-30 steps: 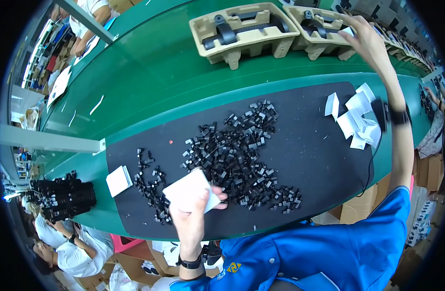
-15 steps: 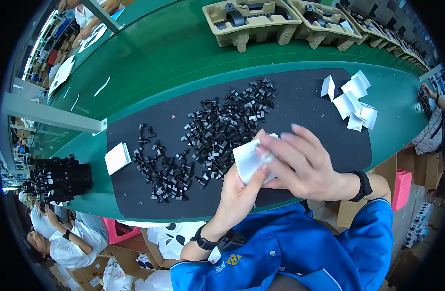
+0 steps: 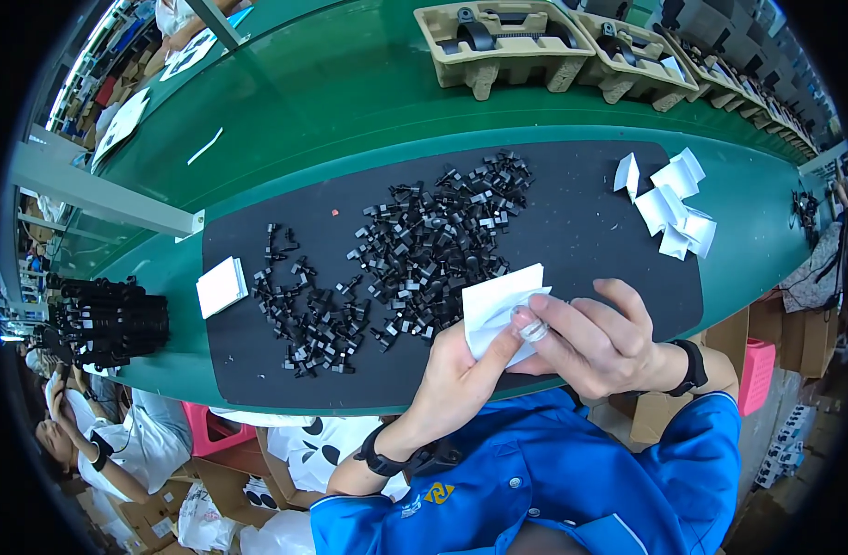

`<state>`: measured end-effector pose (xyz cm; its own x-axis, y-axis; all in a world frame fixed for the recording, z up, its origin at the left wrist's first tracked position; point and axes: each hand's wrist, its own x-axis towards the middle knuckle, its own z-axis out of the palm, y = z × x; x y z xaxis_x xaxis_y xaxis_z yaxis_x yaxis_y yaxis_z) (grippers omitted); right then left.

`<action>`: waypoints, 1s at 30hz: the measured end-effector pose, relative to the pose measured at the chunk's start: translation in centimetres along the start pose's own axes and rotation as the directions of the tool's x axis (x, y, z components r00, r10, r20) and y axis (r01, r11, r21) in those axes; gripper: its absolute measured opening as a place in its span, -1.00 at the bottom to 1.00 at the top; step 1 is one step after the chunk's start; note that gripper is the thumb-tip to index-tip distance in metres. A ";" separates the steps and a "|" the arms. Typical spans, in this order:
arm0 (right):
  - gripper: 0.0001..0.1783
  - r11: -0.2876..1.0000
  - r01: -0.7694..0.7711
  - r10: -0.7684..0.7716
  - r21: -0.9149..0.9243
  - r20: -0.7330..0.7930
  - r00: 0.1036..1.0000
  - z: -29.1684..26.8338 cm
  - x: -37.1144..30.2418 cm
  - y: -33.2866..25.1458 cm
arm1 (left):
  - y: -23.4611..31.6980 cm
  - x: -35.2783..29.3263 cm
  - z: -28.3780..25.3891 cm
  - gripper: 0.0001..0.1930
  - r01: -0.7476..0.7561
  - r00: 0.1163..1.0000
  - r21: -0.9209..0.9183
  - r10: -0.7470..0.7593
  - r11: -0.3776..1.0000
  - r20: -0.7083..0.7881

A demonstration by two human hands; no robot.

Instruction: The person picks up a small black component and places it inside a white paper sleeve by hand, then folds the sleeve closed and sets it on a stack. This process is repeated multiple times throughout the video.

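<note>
White paper sheets, a small folded-looking stack, are held up in front of me above the mat's near edge. My left hand is closed on their lower left part, with the thumb across the front. At their right side, my right hand pinches near the paper's edge, its other fingers curled. Something clear, like tape, wraps one of its fingertips. Just beyond the hands lies a large heap of small black plastic parts; a smaller heap of similar parts spreads to its left.
A flat white paper stack lies at the black mat's left edge. Folded white papers lie at the right. Moulded pulp trays holding black parts line the far side. Black parts are piled far left, near a seated person.
My right hand was blurred over the paper; it has drawn back slightly and now pinches at the paper's edge. More of the paper's upper part shows. The view has shifted slightly.
</note>
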<state>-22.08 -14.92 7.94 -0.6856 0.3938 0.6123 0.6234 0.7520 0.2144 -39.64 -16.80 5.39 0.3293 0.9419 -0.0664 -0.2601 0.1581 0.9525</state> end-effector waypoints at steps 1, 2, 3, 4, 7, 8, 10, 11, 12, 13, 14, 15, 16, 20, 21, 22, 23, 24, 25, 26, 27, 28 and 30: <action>-0.66 0.999 0.004 -0.004 0.033 -0.005 1.000 -0.1 0.1 0.0 | -0.1 -0.1 -0.1 -0.71 0.010 1.000 0.019 -0.011 1.000 0.020; -0.66 0.999 0.006 -0.005 0.035 -0.005 1.000 -0.2 0.5 0.4 | -0.1 -0.1 -0.2 -0.72 0.021 0.999 0.039 -0.022 0.999 0.037; -0.71 0.980 -0.052 0.044 0.191 0.048 0.998 -0.4 1.2 1.2 | -0.1 -0.1 -0.3 -0.72 0.032 0.998 0.060 -0.036 0.998 0.055; -0.75 0.935 -0.122 0.089 0.334 0.111 0.990 -0.8 1.8 2.0 | -0.1 -0.2 -0.3 -0.72 0.038 0.997 0.057 -0.041 0.998 0.059; -0.82 0.838 -0.223 0.098 0.499 0.264 0.960 -1.6 2.2 2.2 | 0.3 0.0 -0.5 -0.69 0.158 0.978 0.177 -0.179 0.971 0.109; -0.84 0.812 -0.243 0.060 0.531 0.339 0.939 -1.8 2.2 2.1 | 0.1 0.1 -0.8 -0.69 0.165 0.976 0.177 -0.186 0.970 0.113; -0.85 0.781 -0.273 0.022 0.562 0.413 0.910 -2.1 2.3 2.0 | -0.6 0.2 -1.8 -0.63 -0.070 0.983 0.307 0.013 0.949 0.184; -0.83 0.614 -0.441 -0.017 0.655 0.569 0.822 -2.4 2.3 2.1 | -0.8 0.2 -2.2 -0.60 -0.188 0.967 0.361 0.109 0.914 0.229; -0.81 0.418 -0.603 -0.096 0.679 0.693 0.714 -2.7 2.2 2.1 | -0.8 0.2 -2.6 -0.60 -0.181 0.968 0.360 0.102 0.915 0.229; -0.79 0.212 -0.746 -0.209 0.632 0.775 0.597 -2.8 2.2 2.1 | -0.7 0.2 -3.0 -0.57 0.014 0.941 0.250 -0.098 0.968 0.325; -0.79 0.206 -0.750 -0.208 0.629 0.777 0.594 -2.6 2.2 2.1 | -0.7 0.2 -3.3 -0.54 0.225 0.858 0.158 -0.272 0.961 0.435; -0.77 0.320 -0.717 -0.217 0.619 0.785 0.580 -2.2 2.3 2.0 | -0.7 0.2 -3.4 -0.50 0.434 0.727 0.090 -0.408 0.896 0.552; -0.75 0.430 -0.674 -0.224 0.601 0.794 0.565 -1.8 2.5 1.9 | -0.8 0.2 -3.2 -0.50 0.439 0.724 0.089 -0.411 0.894 0.553; -0.76 0.406 -0.570 -0.233 0.715 0.684 0.691 -1.0 2.6 3.4 | -0.8 0.2 -2.5 -0.50 0.310 0.882 0.181 -0.353 0.933 0.311; -0.76 0.340 -0.532 -0.225 0.776 0.616 0.755 -0.6 2.7 4.1 | -0.7 0.2 -3.1 -0.50 0.315 0.906 0.182 -0.353 0.931 0.236; -0.73 0.501 -0.346 -0.075 0.794 0.437 0.896 0.9 2.2 4.9 | -0.5 0.2 -3.7 -0.50 0.325 0.922 0.185 -0.355 0.927 0.158; -0.70 0.661 -0.172 0.034 0.730 0.200 0.979 3.0 1.7 5.9 | -0.3 0.2 -4.3 -0.50 0.335 0.932 0.189 -0.354 0.923 0.077; -0.66 0.779 -0.221 0.032 0.586 0.316 0.948 4.1 1.7 7.1 | -0.3 0.0 -4.8 -0.50 0.339 0.931 0.186 -0.357 0.922 0.075; -0.62 0.876 -0.246 0.052 0.416 0.424 0.904 4.9 1.7 8.1 | -0.2 -0.2 -5.2 -0.50 0.325 0.941 0.151 -0.335 0.934 0.044; -0.62 0.876 -0.247 0.054 0.415 0.425 0.904 6.2 1.3 8.4 | -0.2 -0.4 -5.6 -0.50 0.309 0.950 0.115 -0.313 0.944 0.011; -0.59 0.891 -0.200 0.010 0.408 0.421 0.907 7.8 0.8 8.5 | -0.1 -0.6 -5.7 -0.50 0.293 0.956 0.084 -0.291 0.952 -0.034; -0.55 0.904 -0.151 -0.034 0.401 0.417 0.908 8.9 0.5 8.4 | 0.0 -0.6 -5.7 -0.50 0.294 0.956 0.089 -0.291 0.952 -0.044; -0.55 0.899 -0.124 -0.064 0.419 0.408 0.911 10.1 0.0 8.5 | -0.2 -0.9 -5.9 -0.51 0.231 0.973 0.125 -0.230 0.965 -0.022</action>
<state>-20.60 -3.14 2.09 -0.8179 0.5259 0.2332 0.4882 0.8490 -0.2023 -45.30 -15.95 3.50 0.3607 0.8863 -0.2904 -0.0612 0.3332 0.9409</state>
